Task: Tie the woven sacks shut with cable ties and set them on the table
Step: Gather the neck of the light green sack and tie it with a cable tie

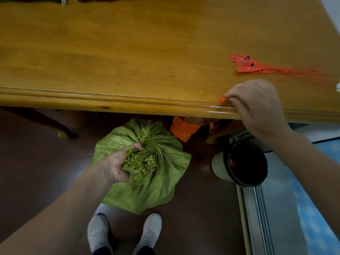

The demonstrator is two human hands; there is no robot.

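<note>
Head view: left hand (117,162) grips the bunched neck of the sack (161,177); squeeze it tight before the right hand (257,103) brings over its pinched cable tie (222,99).

Room setting. A glossy, honey-coloured wooden table (128,52) with a moulded front edge filled the upper view. One curved leg (62,130) stood on a dark reddish-brown floor (36,172). At right, a metal door track (257,218) bordered blue patterned flooring (316,208), and a black-lined bin (246,162) stood beside the track.
</note>
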